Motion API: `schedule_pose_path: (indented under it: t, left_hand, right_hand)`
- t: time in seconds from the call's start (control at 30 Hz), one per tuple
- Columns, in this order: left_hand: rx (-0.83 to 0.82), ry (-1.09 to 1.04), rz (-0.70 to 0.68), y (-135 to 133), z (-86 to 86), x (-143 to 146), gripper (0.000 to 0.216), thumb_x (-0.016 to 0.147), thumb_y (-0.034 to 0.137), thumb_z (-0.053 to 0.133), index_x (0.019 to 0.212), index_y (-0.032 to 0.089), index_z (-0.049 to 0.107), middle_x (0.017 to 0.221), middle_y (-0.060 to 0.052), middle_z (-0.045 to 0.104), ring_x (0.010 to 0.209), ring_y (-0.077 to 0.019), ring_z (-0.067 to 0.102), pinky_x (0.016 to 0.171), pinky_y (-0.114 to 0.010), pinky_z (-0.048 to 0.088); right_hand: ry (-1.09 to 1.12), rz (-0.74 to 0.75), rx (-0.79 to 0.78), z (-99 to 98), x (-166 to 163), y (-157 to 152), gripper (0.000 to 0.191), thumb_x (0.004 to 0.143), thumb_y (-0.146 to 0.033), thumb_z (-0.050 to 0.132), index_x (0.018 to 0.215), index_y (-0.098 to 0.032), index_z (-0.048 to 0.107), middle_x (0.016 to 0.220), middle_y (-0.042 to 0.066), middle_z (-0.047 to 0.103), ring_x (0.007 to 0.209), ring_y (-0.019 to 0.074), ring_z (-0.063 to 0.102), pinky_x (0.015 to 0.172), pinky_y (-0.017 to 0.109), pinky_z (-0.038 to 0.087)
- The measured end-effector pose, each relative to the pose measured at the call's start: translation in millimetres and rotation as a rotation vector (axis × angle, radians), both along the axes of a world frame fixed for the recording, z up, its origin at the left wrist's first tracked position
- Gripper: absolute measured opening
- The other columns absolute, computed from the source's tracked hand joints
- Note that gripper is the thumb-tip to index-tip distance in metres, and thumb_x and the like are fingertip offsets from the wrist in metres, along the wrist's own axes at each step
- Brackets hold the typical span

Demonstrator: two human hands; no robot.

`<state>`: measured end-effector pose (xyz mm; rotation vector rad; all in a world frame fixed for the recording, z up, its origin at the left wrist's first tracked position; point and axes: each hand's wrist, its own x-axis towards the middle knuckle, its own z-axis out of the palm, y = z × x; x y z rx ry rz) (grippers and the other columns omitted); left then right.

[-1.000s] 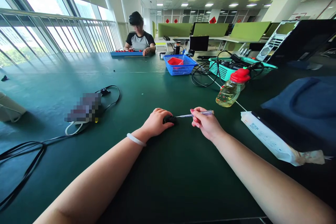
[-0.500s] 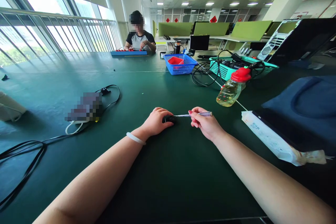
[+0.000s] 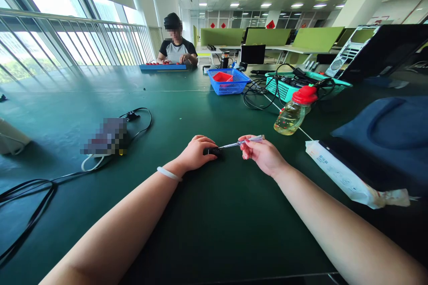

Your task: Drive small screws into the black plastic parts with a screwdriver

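Note:
My left hand rests on the dark green table, its fingers closed around a small rounded black object whose exact kind I cannot make out. Pinched in my right hand is a thin screwdriver with a clear handle and a long metal shaft. Its shaft points left and its tip meets the right end of the black object. The handle end rises slightly to the right, above the table. My left palm and fingers hide much of the black object.
A blue basket, a teal basket with black cables, and a red-capped bottle stand ahead and right. A white packet lies right, cables left. Another person sits across the table behind a blue tray.
The screwdriver has tilted, its handle end now higher, while the tip stays at the black object. My right fingers have shifted a little around it. My left hand keeps its grip.

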<state>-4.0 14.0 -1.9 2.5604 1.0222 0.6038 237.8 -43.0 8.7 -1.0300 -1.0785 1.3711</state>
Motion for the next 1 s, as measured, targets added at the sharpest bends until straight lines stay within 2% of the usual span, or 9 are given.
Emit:
schedule_pose_path:
  t: [0.17, 0.3, 0.53, 0.77, 1.0]
  left_hand:
    - [-0.008, -0.037, -0.053, 2.7, -1.6, -1.8, 0.032, 0.076, 0.031, 0.076, 0.107, 0.023, 0.074, 0.117, -0.007, 0.070, 0.118, -0.0279, 0.057, 0.108, -0.048, 0.039]
    - [-0.018, -0.044, -0.058, 3.1, -2.0, -2.1, 0.032, 0.076, 0.031, 0.077, 0.107, 0.022, 0.074, 0.116, -0.007, 0.071, 0.117, -0.0274, 0.057, 0.109, -0.047, 0.039]
    - [-0.015, -0.039, -0.050, 2.5, -0.9, -1.3, 0.032, 0.075, 0.031, 0.078, 0.106, 0.022, 0.075, 0.116, -0.007, 0.071, 0.118, -0.0280, 0.057, 0.108, -0.046, 0.039]
    - [-0.021, -0.047, -0.064, 3.4, -2.2, -1.6, 0.032, 0.076, 0.028, 0.078, 0.107, 0.022, 0.074, 0.116, -0.007, 0.071, 0.117, -0.0267, 0.058, 0.108, -0.045, 0.039]
    - [-0.014, -0.059, -0.072, 4.5, -3.5, -2.0, 0.032, 0.076, 0.029, 0.077, 0.107, 0.023, 0.074, 0.116, -0.007, 0.071, 0.116, -0.0268, 0.058, 0.107, -0.046, 0.040]
  right_hand:
    - [-0.177, -0.047, 0.168, -5.8, -3.3, 1.2, 0.040, 0.075, -0.056, 0.073, 0.087, -0.017, 0.069, 0.069, 0.000, 0.060, 0.049, 0.0107, 0.052, 0.051, 0.029, 0.042]
    - [-0.172, -0.120, 0.249, -7.4, -2.4, 1.7, 0.038, 0.079, -0.056, 0.071, 0.083, -0.019, 0.068, 0.067, -0.001, 0.058, 0.049, 0.0104, 0.051, 0.051, 0.029, 0.040]
    - [-0.112, -0.132, 0.220, -8.8, -0.2, 3.9, 0.038, 0.075, -0.056, 0.074, 0.081, -0.019, 0.068, 0.066, -0.001, 0.058, 0.048, 0.0101, 0.051, 0.049, 0.028, 0.039]
    - [-0.206, -0.136, 0.286, -7.0, -1.1, 1.7, 0.039, 0.078, -0.057, 0.071, 0.082, -0.019, 0.067, 0.068, -0.002, 0.059, 0.048, 0.0107, 0.052, 0.051, 0.029, 0.041]
    - [-0.262, -0.130, 0.260, -8.7, 0.9, 4.5, 0.044, 0.077, -0.062, 0.070, 0.085, -0.019, 0.067, 0.071, -0.001, 0.060, 0.049, 0.0105, 0.053, 0.054, 0.030, 0.043]
